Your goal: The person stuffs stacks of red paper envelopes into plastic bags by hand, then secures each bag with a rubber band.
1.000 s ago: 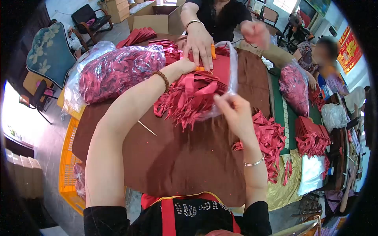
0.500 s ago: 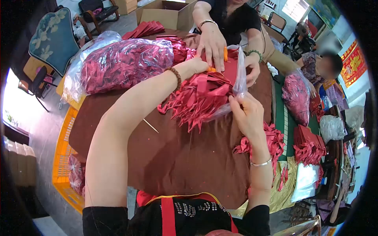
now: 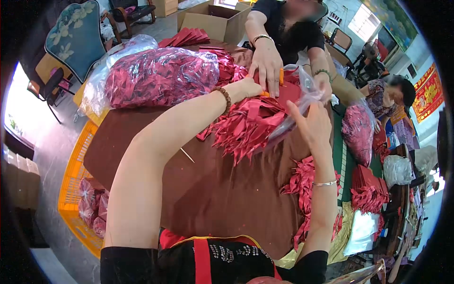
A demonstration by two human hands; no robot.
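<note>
A bundle of red bags with ribbon handles [image 3: 253, 120] lies on the brown-covered table, partly inside a clear plastic bag [image 3: 309, 90]. My left hand [image 3: 247, 88] is closed at the bundle's upper left edge; its fingertips are mostly hidden. Something orange [image 3: 265, 93] shows by those fingers. On the right, my right hand [image 3: 313, 124] grips the edge of the plastic bag, thumb apart from the fingers. Across from me, a co-worker's hand [image 3: 267, 61] presses flat on the bundle, and their other hand [image 3: 323, 87] holds the same plastic bag.
A full clear sack of red ribboned bags [image 3: 161, 78] lies at the left. Loose red bags [image 3: 302, 184] are at the right, a thin stick [image 3: 187, 155] on the brown cloth [image 3: 217, 199]. An orange crate [image 3: 71, 194] stands lower left; an open carton [image 3: 208, 23] is behind.
My right hand and the co-worker's hand have pulled the plastic bag's mouth to the right and further over the bundle. The view has shifted slightly. My left hand stays at the bundle.
</note>
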